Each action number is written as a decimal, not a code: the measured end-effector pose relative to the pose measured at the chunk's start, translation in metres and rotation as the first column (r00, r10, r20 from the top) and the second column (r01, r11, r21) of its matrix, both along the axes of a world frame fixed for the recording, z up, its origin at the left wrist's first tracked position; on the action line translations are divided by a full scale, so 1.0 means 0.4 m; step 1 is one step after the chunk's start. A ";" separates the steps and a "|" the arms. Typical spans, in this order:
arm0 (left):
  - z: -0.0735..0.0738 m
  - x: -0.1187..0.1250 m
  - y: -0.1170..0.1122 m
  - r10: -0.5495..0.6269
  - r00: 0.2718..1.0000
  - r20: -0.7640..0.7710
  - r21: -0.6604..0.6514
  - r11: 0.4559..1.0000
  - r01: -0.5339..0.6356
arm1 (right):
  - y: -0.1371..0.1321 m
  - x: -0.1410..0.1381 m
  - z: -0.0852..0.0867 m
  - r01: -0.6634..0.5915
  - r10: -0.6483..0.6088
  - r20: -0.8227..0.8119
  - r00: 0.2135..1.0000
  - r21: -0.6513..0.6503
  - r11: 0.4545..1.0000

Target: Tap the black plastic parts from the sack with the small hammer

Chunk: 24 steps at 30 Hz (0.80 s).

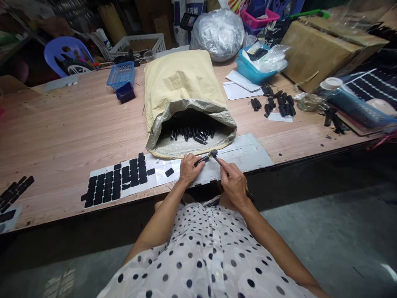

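At the table's front edge, my left hand (pixel 189 169) is closed round a slim black cylindrical piece (pixel 202 160). My right hand (pixel 233 182) grips a small tool with a dark shaft and a rounded head (pixel 214 153); its exact kind is hard to make out. The tool's head meets or nearly meets the far end of the black piece. Just beyond both hands lies a pale yellow woven sack (pixel 182 78), its mouth facing me. Several similar black pieces (pixel 195 134) rest inside that mouth. Under my hands is a grey-white sheet (pixel 248 153).
Left of my hands, black rounded pads (pixel 107 186) stick on white backing, with one loose pad (pixel 169 172). Further right lie black parts (pixel 281 103) and a cardboard box (pixel 322 49). Blue baskets (pixel 121 74) and a turquoise basin (pixel 254 70) stand further back.
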State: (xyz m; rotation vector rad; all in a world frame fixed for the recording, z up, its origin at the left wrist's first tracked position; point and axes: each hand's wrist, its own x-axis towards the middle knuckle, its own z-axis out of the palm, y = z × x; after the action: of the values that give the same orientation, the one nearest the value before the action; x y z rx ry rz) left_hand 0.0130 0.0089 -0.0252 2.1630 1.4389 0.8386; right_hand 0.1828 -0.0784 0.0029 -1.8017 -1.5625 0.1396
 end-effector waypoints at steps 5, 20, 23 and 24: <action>0.006 -0.004 -0.003 0.008 1.000 0.021 -0.004 1.000 -0.008 | 0.001 0.001 0.003 0.012 -0.012 -0.023 1.000 0.007 1.000; 0.005 -0.007 0.006 -0.003 0.999 0.054 -0.024 1.000 0.004 | 0.011 -0.009 0.024 -0.023 0.022 0.020 1.000 0.037 0.999; 0.005 -0.005 0.006 -0.005 0.999 0.051 -0.025 1.000 0.006 | 0.013 -0.017 0.020 -0.056 0.052 0.075 0.996 0.046 0.997; 0.005 -0.004 0.006 -0.003 0.999 0.050 -0.025 1.000 0.004 | 0.014 -0.019 0.017 -0.070 0.067 0.099 0.993 0.035 0.997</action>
State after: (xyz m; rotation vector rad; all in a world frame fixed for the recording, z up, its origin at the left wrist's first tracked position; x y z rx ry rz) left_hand 0.0114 0.0112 -0.0230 2.1101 1.4135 0.8630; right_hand 0.1751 -0.0728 0.0096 -1.7491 -1.6854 0.0542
